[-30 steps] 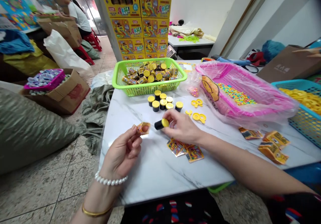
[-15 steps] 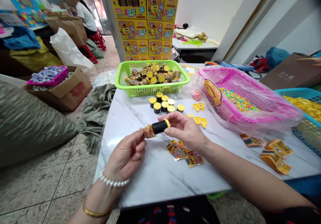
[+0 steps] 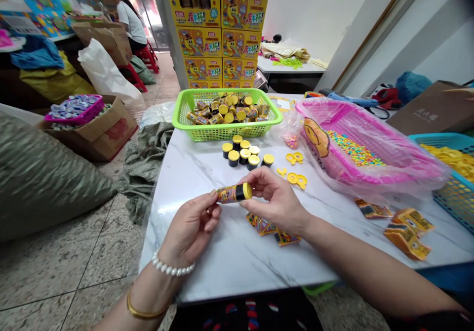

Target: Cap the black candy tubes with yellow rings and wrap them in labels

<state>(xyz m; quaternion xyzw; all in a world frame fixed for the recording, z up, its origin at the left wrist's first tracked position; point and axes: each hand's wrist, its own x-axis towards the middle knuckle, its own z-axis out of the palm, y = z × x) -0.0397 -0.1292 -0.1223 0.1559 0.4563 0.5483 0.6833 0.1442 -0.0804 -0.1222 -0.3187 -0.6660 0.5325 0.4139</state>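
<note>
Between my hands lies a small black tube with a yellow lid (image 3: 244, 191), tilted nearly level above the table. A printed orange sleeve (image 3: 226, 194) covers most of its body, leaving a black band by the lid. My left hand (image 3: 192, 225) pinches the sleeve's far end between thumb and fingers. At the lid end, the thumb and fingers of my right hand (image 3: 277, 197) close around the tube. Flat printed sleeves (image 3: 261, 225) lie below my right hand, partly hidden by it. Several upright black tubes with yellow lids (image 3: 233, 158) stand just beyond.
A green basket (image 3: 227, 132) holds many sleeved tubes. Right of it, a pink basket (image 3: 392, 175) lined with clear plastic contains colourful beads. Yellow plastic rings (image 3: 296, 179) and more orange sleeves (image 3: 407, 232) lie on the table. Yellow boxes (image 3: 202, 42) are stacked behind; a person sits far left.
The sleeve has slid along the black tube toward its lid, covering most of the body. Both hands have come closer together on it.
</note>
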